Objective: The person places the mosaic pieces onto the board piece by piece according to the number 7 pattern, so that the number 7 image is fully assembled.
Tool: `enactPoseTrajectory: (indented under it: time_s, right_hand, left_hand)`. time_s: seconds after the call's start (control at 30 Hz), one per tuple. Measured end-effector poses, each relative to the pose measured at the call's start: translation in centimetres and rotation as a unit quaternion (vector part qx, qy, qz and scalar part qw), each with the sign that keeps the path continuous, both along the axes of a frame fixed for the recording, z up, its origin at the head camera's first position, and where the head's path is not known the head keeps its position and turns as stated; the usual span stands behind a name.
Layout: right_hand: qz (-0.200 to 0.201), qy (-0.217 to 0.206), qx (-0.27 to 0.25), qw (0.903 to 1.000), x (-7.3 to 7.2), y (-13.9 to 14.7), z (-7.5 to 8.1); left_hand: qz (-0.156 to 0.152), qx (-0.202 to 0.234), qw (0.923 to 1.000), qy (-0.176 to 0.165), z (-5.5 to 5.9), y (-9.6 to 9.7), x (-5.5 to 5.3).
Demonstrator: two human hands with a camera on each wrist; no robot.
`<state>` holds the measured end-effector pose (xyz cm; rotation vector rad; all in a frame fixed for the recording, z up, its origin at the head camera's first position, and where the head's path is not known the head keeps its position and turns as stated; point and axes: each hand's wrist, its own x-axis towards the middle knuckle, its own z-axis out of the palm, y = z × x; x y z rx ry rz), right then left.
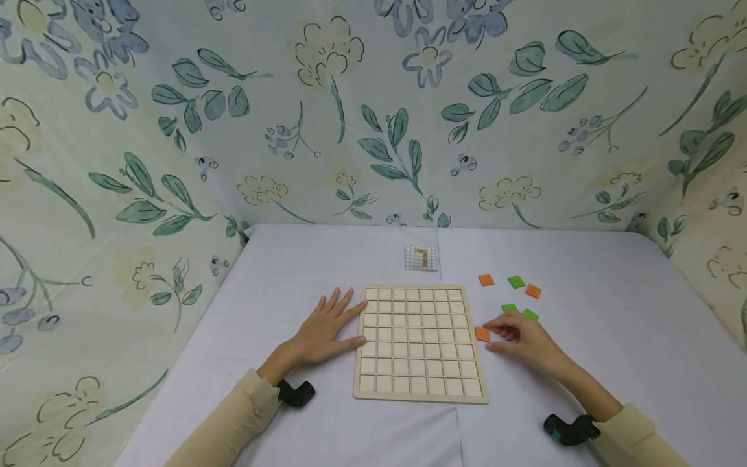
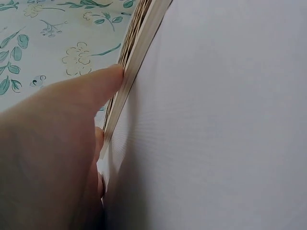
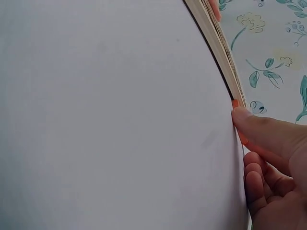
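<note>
A pale wooden grid board [image 1: 417, 345] with square recesses lies flat between the hands. Fingers spread, my left hand [image 1: 327, 327] lies at the board's left side, its thumb and index fingertips at the edge. In the left wrist view, the thumb [image 2: 108, 79] touches the board's rim [image 2: 139, 57]. At the board's right edge, my right hand [image 1: 522, 338] pinches an orange square tile [image 1: 482, 333] between thumb and index finger. The right wrist view shows the thumb [image 3: 259, 125] covering part of that orange tile [image 3: 235, 103], with the other fingers curled below.
Beyond the right hand lie two more orange tiles [image 1: 486, 279] and several green tiles [image 1: 516, 281], two partly behind the hand. A small printed grid card [image 1: 421, 257] with coloured squares lies behind the board. White cloth [image 1: 315, 259] covers the table; floral fabric [image 1: 385, 130] surrounds it.
</note>
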<state>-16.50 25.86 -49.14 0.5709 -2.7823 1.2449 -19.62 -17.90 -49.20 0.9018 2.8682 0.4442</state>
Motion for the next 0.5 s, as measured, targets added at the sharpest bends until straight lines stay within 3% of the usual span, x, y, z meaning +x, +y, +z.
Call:
enactPoseTrajectory:
  time_s: [0.13,0.5]
  right_hand:
    - [0.001,0.021,0.008,0.9997,0.05,-0.17,0.06]
    - [0.006,0.027,0.016,0.9995,0.17,-0.37,0.22]
  left_hand:
    - [-0.001,-0.001,1.0000,0.000,-0.02,-0.03,-0.05]
    - [-0.002,-0.008,1.0000,-0.004,-0.34,-0.18,-0.21]
